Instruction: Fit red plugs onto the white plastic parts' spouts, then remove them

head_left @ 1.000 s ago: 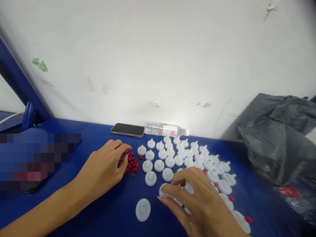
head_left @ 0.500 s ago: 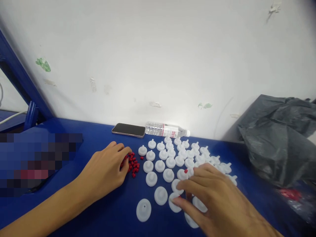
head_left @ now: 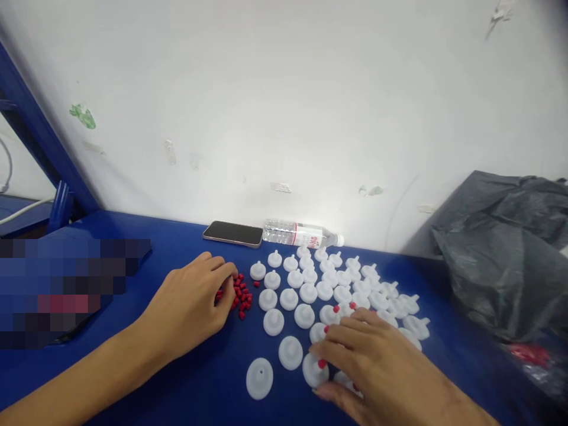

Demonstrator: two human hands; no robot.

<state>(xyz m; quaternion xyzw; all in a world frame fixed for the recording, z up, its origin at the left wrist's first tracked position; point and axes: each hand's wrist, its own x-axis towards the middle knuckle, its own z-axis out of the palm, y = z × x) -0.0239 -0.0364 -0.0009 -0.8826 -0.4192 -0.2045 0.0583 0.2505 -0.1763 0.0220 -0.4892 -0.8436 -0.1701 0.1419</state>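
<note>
My left hand (head_left: 190, 299) rests over a pile of small red caps (head_left: 243, 296). Its thumb and forefinger are pinched together at the pile's near side; whatever lies between them is hidden. Over the near right of many white round pieces with thin stems (head_left: 273, 322) is my right hand (head_left: 370, 355), fingers apart. Its thumb and forefinger lie at either side of a white piece (head_left: 314, 374) that has a red cap (head_left: 322, 364) on its stem. A few neighbouring white pieces also carry red caps, partly covered by the fingers.
A phone (head_left: 233, 234) and a lying water bottle (head_left: 302, 234) are at the back of the blue table (head_left: 177, 242), against the white wall (head_left: 284, 106). A grey plastic bag (head_left: 510, 248) stands on the right. Something blurred out lies at left.
My right thumb has moved down and away from the red cap, which now shows on the white piece's stem. The left thumb and forefinger have come closer together at the red pile.
</note>
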